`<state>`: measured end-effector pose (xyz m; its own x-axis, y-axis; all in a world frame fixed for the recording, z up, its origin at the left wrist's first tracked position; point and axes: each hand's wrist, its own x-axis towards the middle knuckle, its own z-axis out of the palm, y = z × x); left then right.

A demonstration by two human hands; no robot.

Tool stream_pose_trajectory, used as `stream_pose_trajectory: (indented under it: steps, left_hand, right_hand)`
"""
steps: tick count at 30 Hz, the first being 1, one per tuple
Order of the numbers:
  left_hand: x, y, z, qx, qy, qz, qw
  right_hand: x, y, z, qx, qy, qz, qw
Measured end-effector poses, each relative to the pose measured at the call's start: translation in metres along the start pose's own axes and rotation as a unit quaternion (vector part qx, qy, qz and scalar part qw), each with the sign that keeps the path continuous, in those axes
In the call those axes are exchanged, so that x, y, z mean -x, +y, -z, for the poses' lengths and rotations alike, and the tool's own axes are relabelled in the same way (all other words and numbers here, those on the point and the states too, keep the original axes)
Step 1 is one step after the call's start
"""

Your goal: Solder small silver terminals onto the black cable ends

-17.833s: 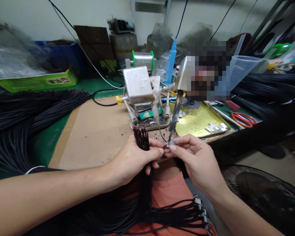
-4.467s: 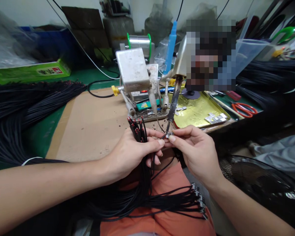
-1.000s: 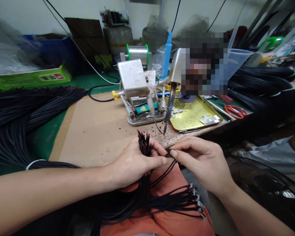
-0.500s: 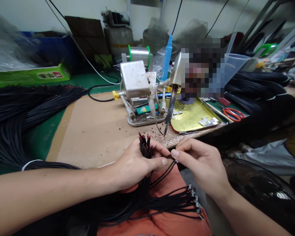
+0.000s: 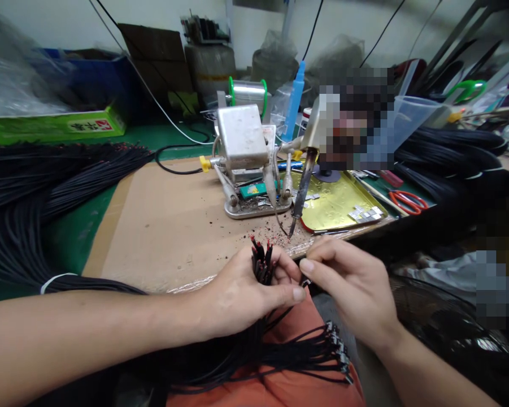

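My left hand [image 5: 241,288] is closed around a bundle of thin black cables [image 5: 263,265] whose red-tipped ends stick up above the fist. Beside it, my right hand [image 5: 353,282] pinches a black cable near a small shiny metal connector [image 5: 307,282]; the fingertips hide most of it. The two hands nearly meet, the left thumb pointing at that connector. Below them, more black cables [image 5: 296,351] lie across the orange cloth over my lap, their metal connectors [image 5: 339,353] fanned out to the right.
A soldering iron [image 5: 304,189] hangs tip down from a metal stand [image 5: 242,135], beyond my hands. Behind stands a solder spool [image 5: 248,93]. The gold tray [image 5: 330,206] holds small metal pieces. Orange-handled scissors [image 5: 408,202], cable bundles [image 5: 12,226] and a fan [image 5: 449,333] flank the space.
The cable length that stretched visibly between my hands is now mostly hidden, with the connector closer to my left thumb. The whole view has shifted slightly. Both grips stay closed.
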<state>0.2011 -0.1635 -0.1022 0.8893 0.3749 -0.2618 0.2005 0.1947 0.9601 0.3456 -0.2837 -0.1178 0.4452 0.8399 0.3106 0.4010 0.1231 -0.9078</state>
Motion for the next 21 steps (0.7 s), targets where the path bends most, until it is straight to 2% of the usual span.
stream_pose_trajectory:
  steps: [1,3,4,7,9,12,15,17,19,21]
  left_hand:
    - [-0.001,0.000,0.000,-0.012,0.018,-0.001,1.000]
    - [-0.003,0.000,0.002,-0.036,0.058,-0.002,0.998]
    - [-0.003,0.000,0.003,-0.045,0.070,-0.004,0.996]
    - [-0.006,0.002,0.006,-0.064,0.074,-0.011,0.995]
    - [-0.007,0.002,0.008,-0.075,0.076,-0.010,0.994]
    - [-0.008,0.002,0.010,-0.099,0.096,-0.006,0.990]
    - [-0.011,0.001,0.011,-0.111,0.115,0.001,0.987]
    - [-0.012,0.000,0.012,-0.109,0.122,0.002,0.987]
    - [-0.014,0.000,0.012,-0.103,0.127,0.000,0.987]
    - [-0.015,0.000,0.013,-0.097,0.128,-0.003,0.987]
  right_hand:
    - [-0.013,0.004,0.008,0.034,-0.010,-0.020,0.999]
    - [-0.048,0.016,0.027,0.142,0.098,-0.013,0.985]
    - [-0.066,0.024,0.037,0.195,0.132,-0.007,0.972]
    - [-0.113,0.051,0.059,0.282,0.086,-0.078,0.952]
    - [-0.130,0.067,0.063,0.294,0.060,-0.089,0.950]
    - [-0.138,0.083,0.061,0.317,0.046,-0.078,0.944]
    - [-0.141,0.087,0.059,0.326,0.041,-0.091,0.940]
    - [-0.141,0.083,0.058,0.332,0.045,-0.101,0.937]
    - [-0.134,0.073,0.058,0.328,0.076,-0.099,0.936]
    - [-0.118,0.058,0.056,0.262,0.118,-0.085,0.954]
